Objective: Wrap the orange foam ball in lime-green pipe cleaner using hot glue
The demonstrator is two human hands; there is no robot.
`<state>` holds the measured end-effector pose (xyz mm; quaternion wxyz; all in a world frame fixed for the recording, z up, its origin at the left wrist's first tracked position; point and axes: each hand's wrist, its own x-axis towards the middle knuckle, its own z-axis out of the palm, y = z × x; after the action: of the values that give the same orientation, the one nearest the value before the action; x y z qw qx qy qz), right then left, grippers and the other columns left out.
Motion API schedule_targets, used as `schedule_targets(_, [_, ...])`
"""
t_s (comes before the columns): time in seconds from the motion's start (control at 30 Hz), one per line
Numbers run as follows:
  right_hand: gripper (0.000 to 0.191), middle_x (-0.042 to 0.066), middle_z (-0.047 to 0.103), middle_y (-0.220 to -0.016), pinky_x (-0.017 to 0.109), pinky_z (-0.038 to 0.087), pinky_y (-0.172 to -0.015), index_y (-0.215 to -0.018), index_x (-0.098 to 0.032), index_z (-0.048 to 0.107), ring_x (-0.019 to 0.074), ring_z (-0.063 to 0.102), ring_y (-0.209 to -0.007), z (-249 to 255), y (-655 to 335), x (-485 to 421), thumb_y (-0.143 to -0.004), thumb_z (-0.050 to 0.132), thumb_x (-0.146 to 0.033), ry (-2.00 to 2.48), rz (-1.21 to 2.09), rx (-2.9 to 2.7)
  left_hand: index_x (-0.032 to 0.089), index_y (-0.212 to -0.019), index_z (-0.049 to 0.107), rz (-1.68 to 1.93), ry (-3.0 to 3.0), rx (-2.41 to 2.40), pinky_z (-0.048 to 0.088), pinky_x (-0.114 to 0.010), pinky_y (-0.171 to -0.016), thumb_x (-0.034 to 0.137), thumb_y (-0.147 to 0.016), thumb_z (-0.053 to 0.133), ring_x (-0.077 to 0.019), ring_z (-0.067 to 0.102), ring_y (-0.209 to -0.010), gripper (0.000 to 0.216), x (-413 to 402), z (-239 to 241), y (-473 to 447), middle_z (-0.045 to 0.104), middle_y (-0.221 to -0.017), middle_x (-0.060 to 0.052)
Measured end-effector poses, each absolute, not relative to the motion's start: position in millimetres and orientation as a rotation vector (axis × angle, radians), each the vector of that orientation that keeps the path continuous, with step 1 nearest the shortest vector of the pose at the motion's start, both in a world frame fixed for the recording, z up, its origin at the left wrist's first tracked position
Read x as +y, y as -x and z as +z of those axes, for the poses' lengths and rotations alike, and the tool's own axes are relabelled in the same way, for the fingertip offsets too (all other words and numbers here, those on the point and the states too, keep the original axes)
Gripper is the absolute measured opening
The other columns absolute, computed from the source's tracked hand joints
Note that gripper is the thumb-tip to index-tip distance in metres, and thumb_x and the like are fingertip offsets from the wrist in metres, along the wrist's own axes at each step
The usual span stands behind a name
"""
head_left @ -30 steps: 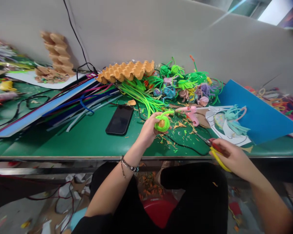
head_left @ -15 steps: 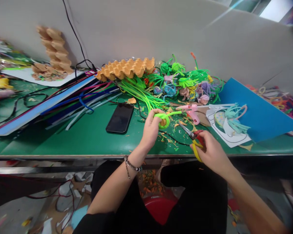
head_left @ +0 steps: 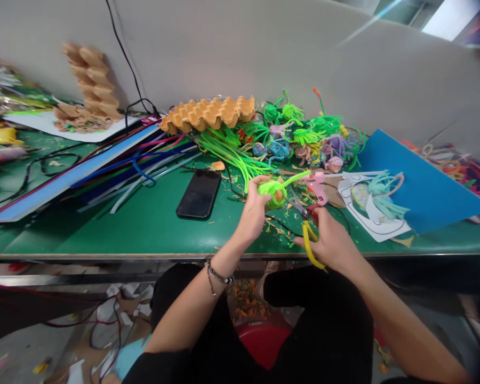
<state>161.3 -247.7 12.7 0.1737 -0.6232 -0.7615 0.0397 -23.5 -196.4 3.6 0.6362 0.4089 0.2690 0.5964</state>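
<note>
My left hand is closed round a small brown ball wrapped in neon green pipe cleaner, held just above the green table. A loose green tail runs from it up to the right. My right hand grips a pair of scissors with yellow and red handles. The blades point up and left, their tips close under the green ball. Orange and green scraps lie on the table beneath both hands.
A black phone lies left of my hands. Behind are an egg carton, loose green pipe cleaners, a heap of pipe-cleaner flowers and a pink glue gun. Blue card lies right, long foam strips left.
My right hand has carried the scissors from the table's right edge leftward, up to the green ball. My left hand has shifted slightly right with the ball.
</note>
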Motion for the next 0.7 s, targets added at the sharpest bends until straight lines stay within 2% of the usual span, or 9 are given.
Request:
schedule_targets(0.07, [0.054,0.016,0.065,-0.100,0.037,0.048,-0.070,-0.107,-0.015,0.045,0.0310,0.065,-0.089,14,-160,-247,-0.072,0.060,-0.054,1.818,0.118,-2.172,0.024,-0.102,0.043,1.357,-0.914,0.611,0.051,-0.027,-0.072,0.018,-0.071,0.046,-0.0129,0.054,-0.084,0.032,-197,3,23,0.050,-0.105,-0.001])
schedule_targets(0.2, [0.051,0.018,0.067,-0.098,0.037,0.046,-0.066,-0.102,-0.015,0.047,0.0330,0.066,-0.087,16,-159,-246,-0.075,0.052,-0.058,1.857,0.012,-2.210,0.025,-0.105,0.043,1.346,-0.930,0.617,0.049,-0.027,-0.078,0.016,-0.073,0.045,-0.0130,0.053,-0.088,0.034,-197,0,22,0.049,-0.105,-0.001])
schedule_targets(0.4, [0.049,0.011,0.067,-0.085,0.030,0.037,-0.056,-0.100,-0.017,0.050,0.0285,0.066,-0.074,16,-154,-240,-0.079,0.045,-0.061,1.834,-0.221,-2.314,0.024,-0.110,0.045,1.296,-1.001,0.762,0.044,-0.026,-0.083,0.014,-0.076,0.044,-0.0134,0.050,-0.090,0.036,-198,-2,18,0.049,-0.105,-0.001])
schedule_targets(0.6, [0.061,0.015,0.067,-0.098,0.030,0.031,-0.053,-0.102,-0.013,0.051,0.0332,0.067,-0.082,19,-146,-235,-0.081,0.037,-0.069,1.948,-0.347,-2.362,0.021,-0.117,0.039,1.220,-1.072,0.875,0.041,-0.027,-0.081,0.012,-0.080,0.041,-0.0126,0.048,-0.080,0.038,-201,3,16,0.048,-0.099,-0.002])
schedule_targets(0.7, [0.065,0.016,0.068,-0.097,0.031,0.030,-0.053,-0.102,-0.012,0.052,0.0338,0.068,-0.081,21,-143,-233,-0.081,0.035,-0.072,1.946,-0.376,-2.406,0.020,-0.117,0.040,1.238,-1.122,0.909,0.039,-0.027,-0.086,0.011,-0.081,0.042,-0.0131,0.048,-0.082,0.037,-200,4,17,0.048,-0.096,-0.002])
